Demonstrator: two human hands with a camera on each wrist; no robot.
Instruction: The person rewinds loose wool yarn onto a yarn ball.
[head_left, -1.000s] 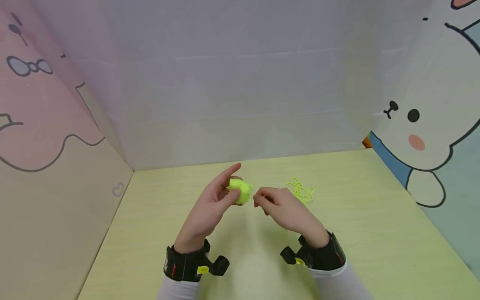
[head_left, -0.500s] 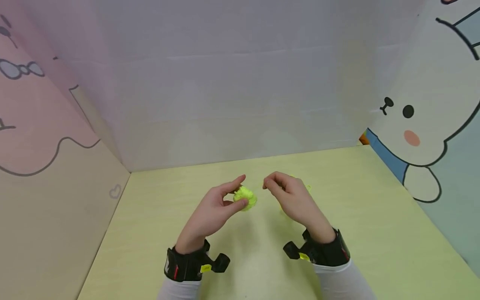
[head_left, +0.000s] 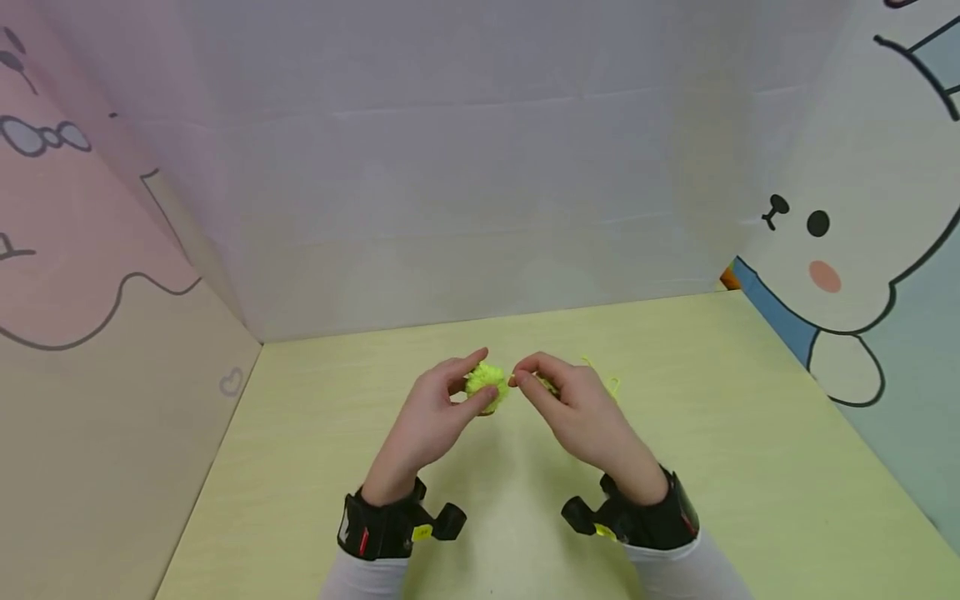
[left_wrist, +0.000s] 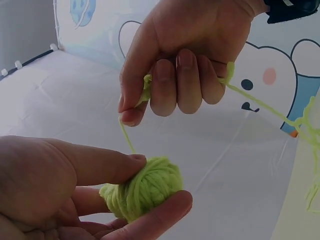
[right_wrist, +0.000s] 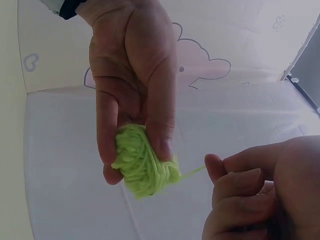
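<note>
A small ball of yellow-green yarn [head_left: 483, 379] is held between the thumb and fingers of my left hand [head_left: 435, 412], above the table. Close to its right, my right hand [head_left: 581, 412] pinches the yarn strand between thumb and forefinger, its other fingers curled in. In the left wrist view a short strand [left_wrist: 127, 137] runs from the ball [left_wrist: 145, 190] up to those fingertips. More yarn [left_wrist: 260, 104] passes through the right palm and out the far side. The right wrist view shows the strand [right_wrist: 192, 172] stretched between ball and fingertips.
Behind the right hand, a loose tangle of the same yarn [head_left: 614, 386] lies on the pale yellow table [head_left: 750, 467], partly hidden by the hand. A plain back curtain [head_left: 480, 208] and printed side curtains enclose the table. Each wrist wears a black strap with a camera.
The right hand swung up and away from the ball, then came back close to it. The left hand has turned the ball slightly while keeping its hold.
</note>
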